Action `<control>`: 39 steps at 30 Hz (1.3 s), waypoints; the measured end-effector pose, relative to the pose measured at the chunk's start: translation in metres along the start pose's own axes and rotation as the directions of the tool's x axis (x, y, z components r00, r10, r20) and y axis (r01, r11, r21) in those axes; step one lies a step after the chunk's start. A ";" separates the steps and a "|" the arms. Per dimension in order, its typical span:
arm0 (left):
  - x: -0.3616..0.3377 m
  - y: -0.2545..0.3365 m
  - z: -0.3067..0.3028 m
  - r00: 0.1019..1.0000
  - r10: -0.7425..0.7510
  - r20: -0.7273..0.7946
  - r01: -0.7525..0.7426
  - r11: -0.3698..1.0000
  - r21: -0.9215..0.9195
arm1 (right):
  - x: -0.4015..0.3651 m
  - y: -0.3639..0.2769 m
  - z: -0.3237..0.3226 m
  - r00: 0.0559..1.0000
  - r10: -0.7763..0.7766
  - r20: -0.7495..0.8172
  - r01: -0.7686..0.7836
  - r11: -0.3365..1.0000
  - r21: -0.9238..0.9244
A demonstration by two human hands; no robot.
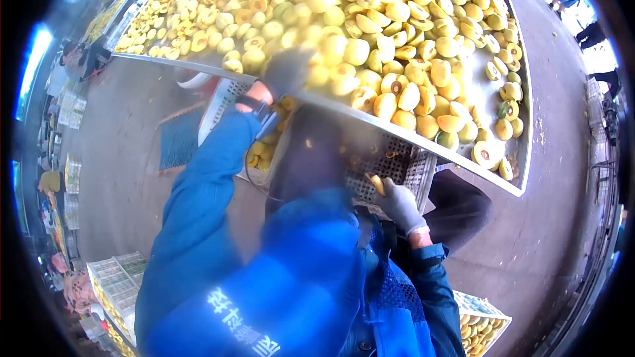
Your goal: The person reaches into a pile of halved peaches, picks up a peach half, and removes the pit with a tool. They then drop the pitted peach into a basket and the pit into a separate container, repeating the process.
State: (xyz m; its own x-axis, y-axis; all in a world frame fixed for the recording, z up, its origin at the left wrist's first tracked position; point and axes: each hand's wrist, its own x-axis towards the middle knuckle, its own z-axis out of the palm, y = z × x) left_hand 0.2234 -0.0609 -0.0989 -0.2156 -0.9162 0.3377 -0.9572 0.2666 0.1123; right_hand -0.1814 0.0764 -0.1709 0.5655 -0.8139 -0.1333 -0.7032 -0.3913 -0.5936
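Observation:
My left hand, in a grey glove and smeared by motion, is at the near edge of the metal table, against the pile of yellow peach halves. Its fingers are not distinct. Lower down, my right hand, in a pale grey glove, is closed on a small yellow-brown handled tool with its tip pointing up and left. That hand is over a dark perforated crate, which has a few small scraps in it. Some peach halves show brown, hollowed centres.
A white crate with yellow fruit stands under the table's left part, beside a blue brush-like mat. Filled crates stand behind at lower left and lower right. People stand far right.

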 end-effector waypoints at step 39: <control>0.126 -0.053 0.014 0.855 -0.001 -0.518 0.027 0.999 0.043 | 0.015 -0.035 0.005 0.909 0.385 0.159 -0.377 0.596 0.709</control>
State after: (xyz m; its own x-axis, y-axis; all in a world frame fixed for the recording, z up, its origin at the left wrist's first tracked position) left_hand 0.2445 -0.1943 -0.0756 -0.0837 -0.6288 0.7730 -0.9701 0.2288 0.0811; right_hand -0.1456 0.0801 -0.1560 0.3117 -0.8222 -0.4762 -0.3265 0.3779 -0.8663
